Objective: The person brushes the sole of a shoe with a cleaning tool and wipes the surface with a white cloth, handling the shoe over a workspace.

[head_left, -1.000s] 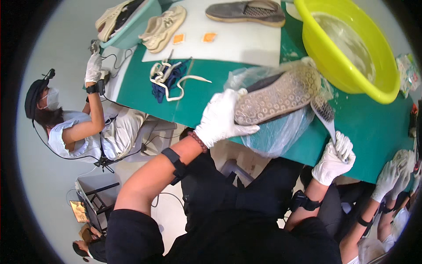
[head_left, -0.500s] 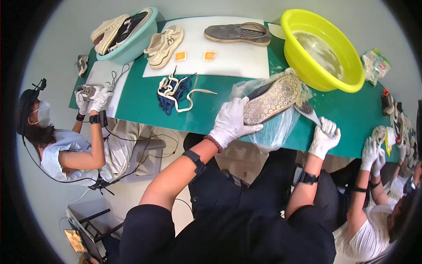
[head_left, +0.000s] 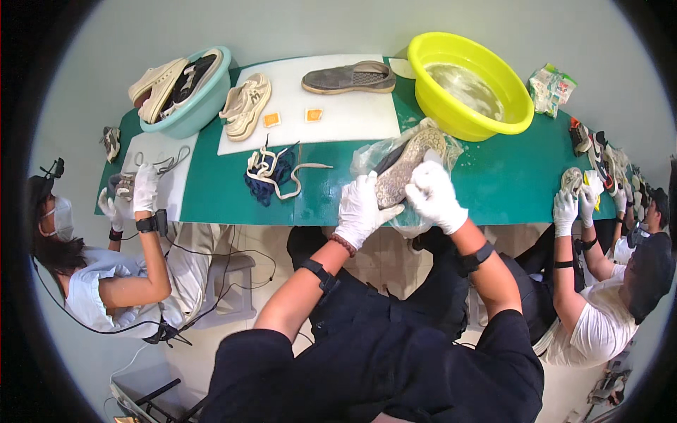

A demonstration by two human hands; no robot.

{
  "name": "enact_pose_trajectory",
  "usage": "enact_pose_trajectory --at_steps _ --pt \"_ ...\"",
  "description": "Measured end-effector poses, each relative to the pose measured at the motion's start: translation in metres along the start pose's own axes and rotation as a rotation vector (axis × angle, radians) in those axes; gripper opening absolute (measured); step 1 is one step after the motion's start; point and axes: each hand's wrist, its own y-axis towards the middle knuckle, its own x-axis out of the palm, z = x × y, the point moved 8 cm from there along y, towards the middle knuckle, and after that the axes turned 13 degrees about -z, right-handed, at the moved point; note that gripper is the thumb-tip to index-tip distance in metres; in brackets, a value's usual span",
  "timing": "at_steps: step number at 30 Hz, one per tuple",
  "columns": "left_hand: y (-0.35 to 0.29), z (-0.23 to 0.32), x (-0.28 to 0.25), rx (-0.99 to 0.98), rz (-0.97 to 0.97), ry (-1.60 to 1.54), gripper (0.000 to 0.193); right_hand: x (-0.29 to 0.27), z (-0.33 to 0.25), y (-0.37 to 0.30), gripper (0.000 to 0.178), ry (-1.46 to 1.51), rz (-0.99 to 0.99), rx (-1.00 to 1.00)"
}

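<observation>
While the left hand (head_left: 360, 209) clasps the shoe (head_left: 400, 173), brace it; what the curled right hand (head_left: 435, 198) holds I can't tell

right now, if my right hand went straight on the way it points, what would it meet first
Most likely the shoe's patterned sole, just past the right hand, though this view leaves the gap, if any, unclear.

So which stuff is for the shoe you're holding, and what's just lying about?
Seems to belong:
Upturned shoe, in the left hand
Right hand, curled over its sole
Clear plastic beneath
Yellow basin, probably

Probably lying about:
Tangled laces
Orange packets
Cream sneaker
Light-blue basin of shoes
</observation>
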Motion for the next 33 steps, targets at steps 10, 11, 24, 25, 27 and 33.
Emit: enact_pose_trajectory --at_steps 10,11,24,25,27,33 --pt "-0.002 -0.008 0.002 -0.096 -0.023 0.081 0.088 0.055 0.016 -0.002 0.026 -0.074 -0.318 -0.273" --pt "-0.001 -0.005 0.001 -0.098 -0.056 0.065 0.088 0.044 0.044 0.008 0.025 -0.123 -0.221 -0.156" --pt "-0.004 -0.015 0.013 -0.089 -0.009 0.166 0.062 0.045 0.007 0.010 0.024 0.118 -0.025 -0.193" --pt "-0.001 -0.023 0.029 -0.109 -0.037 0.249 0.064 0.055 -0.032 0.003 0.024 0.109 -0.024 -0.310" --pt "-0.002 -0.024 0.035 -0.124 -0.041 0.309 0.059 0.112 -0.093 -0.047 0.026 -0.621 -0.196 -0.420" --pt "-0.006 -0.007 0.003 -0.062 0.008 0.114 0.059 0.073 -0.004 -0.003 0.021 -0.127 -0.217 -0.092"
